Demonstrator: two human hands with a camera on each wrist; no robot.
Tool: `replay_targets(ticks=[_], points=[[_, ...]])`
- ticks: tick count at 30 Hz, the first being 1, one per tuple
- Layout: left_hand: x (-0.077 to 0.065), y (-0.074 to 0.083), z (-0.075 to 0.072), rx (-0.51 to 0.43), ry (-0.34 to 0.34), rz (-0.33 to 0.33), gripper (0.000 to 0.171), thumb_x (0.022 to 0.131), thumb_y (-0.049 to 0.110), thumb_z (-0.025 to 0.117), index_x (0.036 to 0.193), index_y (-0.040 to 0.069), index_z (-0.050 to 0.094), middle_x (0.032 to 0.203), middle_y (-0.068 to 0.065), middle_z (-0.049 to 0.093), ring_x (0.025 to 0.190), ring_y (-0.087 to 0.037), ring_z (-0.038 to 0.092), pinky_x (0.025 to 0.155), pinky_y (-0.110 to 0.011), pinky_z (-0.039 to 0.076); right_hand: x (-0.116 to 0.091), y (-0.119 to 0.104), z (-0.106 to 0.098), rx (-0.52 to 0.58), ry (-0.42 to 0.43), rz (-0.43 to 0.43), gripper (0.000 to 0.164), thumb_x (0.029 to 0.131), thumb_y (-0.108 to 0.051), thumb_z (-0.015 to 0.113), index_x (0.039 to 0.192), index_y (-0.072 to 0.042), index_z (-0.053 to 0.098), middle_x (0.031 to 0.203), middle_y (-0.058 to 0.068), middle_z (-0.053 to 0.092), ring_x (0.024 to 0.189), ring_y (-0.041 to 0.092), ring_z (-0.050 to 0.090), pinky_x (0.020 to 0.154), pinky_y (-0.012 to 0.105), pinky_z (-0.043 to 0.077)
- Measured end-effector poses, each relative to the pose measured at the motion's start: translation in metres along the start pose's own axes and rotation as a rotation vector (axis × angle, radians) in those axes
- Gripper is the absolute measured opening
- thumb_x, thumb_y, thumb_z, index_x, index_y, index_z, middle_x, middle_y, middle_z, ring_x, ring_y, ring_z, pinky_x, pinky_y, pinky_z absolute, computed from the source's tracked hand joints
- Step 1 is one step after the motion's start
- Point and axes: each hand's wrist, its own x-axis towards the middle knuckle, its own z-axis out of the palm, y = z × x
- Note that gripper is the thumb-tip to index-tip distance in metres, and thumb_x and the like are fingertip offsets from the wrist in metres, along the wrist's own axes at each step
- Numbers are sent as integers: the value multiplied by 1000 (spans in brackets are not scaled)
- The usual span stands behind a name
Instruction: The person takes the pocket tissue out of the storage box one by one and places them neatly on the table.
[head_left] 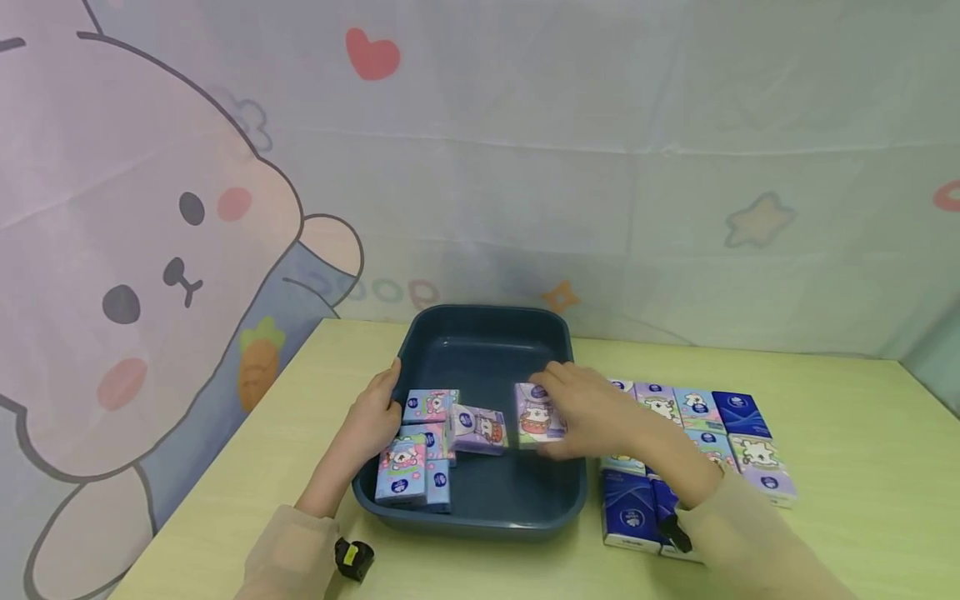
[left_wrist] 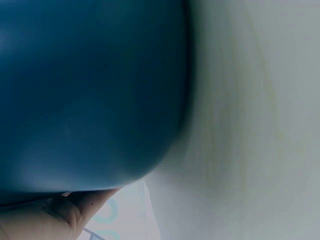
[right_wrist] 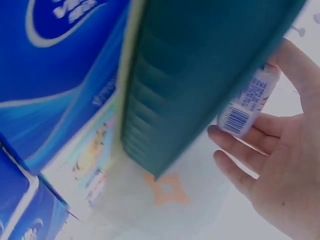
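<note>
A dark blue plastic basin [head_left: 480,523] stands on the table with several tissue packs inside at its left. My left hand [head_left: 372,414] grips the basin's left rim; in the left wrist view that hand [left_wrist: 55,215] shows below the blue wall. Over the basin's right side, my right hand [head_left: 581,410] holds a purple tissue pack [head_left: 536,417] between thumb and fingers. Its barcode end shows in the right wrist view beside the hand [right_wrist: 280,145]. Another purple pack [head_left: 478,430] lies tilted against the pink and blue packs [head_left: 402,471].
Right of the basin, several tissue packs lie in rows, among them dark blue packs [head_left: 630,510] and a cartoon pack [head_left: 761,467]. A black strap piece [head_left: 353,558] is near my left sleeve. A printed cloth [head_left: 480,167] hangs behind the table [head_left: 840,417].
</note>
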Motion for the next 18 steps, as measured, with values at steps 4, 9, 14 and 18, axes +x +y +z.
replay_targets(ticks=[4, 9, 14, 18], points=[[-1, 1, -1, 0, 0, -8, 58, 91, 5, 36, 146, 5, 15, 150, -19, 23, 137, -38, 25, 108, -51, 27, -15, -2, -12, 29, -26, 53, 79, 63, -53, 73, 124, -10, 49, 107, -2, 54, 91, 12, 47, 89, 36, 45], [-2, 2, -2, 3, -1, -7, 58, 91, 5, 36, 146, 5, 16, 150, -19, 23, 137, -38, 24, 108, -51, 27, -31, -3, -16, 37, -43, 95, 82, 60, -59, 72, 124, -12, 51, 112, -2, 55, 97, 12, 50, 93, 39, 45], [-3, 2, -2, -4, -4, -10, 58, 92, 5, 36, 146, 5, 15, 150, -19, 23, 137, -39, 24, 108, -51, 28, -43, -3, -17, 41, -36, 102, 86, 58, -66, 70, 123, -12, 52, 111, -3, 56, 97, 12, 51, 91, 37, 46], [-2, 2, -2, -6, -7, -9, 58, 92, 5, 36, 146, 5, 15, 150, -19, 23, 137, -39, 24, 108, -51, 27, -54, -3, -19, 33, -36, 118, 86, 58, -67, 69, 123, -13, 52, 114, -2, 57, 104, 14, 52, 95, 40, 46]])
